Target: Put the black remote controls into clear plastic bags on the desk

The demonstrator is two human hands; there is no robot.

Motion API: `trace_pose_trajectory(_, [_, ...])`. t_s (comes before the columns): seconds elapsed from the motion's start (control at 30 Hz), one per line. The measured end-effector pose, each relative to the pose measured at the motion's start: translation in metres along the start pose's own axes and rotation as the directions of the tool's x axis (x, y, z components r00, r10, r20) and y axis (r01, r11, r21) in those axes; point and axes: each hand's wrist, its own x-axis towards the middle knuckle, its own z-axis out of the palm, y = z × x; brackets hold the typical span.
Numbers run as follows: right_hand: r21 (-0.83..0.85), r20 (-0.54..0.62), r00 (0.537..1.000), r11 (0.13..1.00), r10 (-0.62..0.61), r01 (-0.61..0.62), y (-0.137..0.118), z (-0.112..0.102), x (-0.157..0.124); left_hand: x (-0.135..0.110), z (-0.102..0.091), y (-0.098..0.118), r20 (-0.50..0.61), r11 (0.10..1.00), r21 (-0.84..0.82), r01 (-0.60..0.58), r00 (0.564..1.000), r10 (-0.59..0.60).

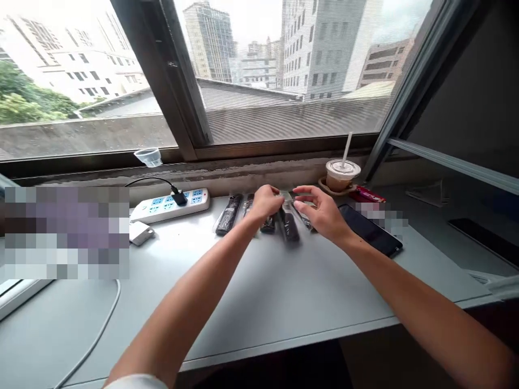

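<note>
Packets (284,219) of dark sticks lie in a row at the worktop's (259,292) far edge; my left hand (265,201) and right hand (320,212) pinch one clear wrapper's top between them, raised for grip.

Single head-worn view, looking forward and down, near the desk (259,292) (window (284,70) beyond)

Dark remotes (229,214) in clear sleeves, side by side on desk.
</note>
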Motion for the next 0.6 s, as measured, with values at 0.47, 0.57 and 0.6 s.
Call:
trace_pose_trajectory(0.47, [-0.092,0.102,0.987,0.987,-0.124,0.134,0.001,0.005,-0.01,-0.007,0.008,0.01,-0.03,0.831,0.551,-0.071,0.994,0.105])
trace_pose_trajectory(0.57, [-0.097,0.088,0.988,0.986,-0.13,0.139,-0.003,0.006,-0.012,-0.012,0.0,0.006,0.03,0.784,0.62,-0.026,1.0,0.009])
trace_pose_trajectory(0.6, [-0.101,0.086,0.988,0.985,-0.131,0.139,-0.003,0.006,-0.012,-0.013,0.0,0.005,0.059,0.77,0.638,-0.02,0.998,-0.023])
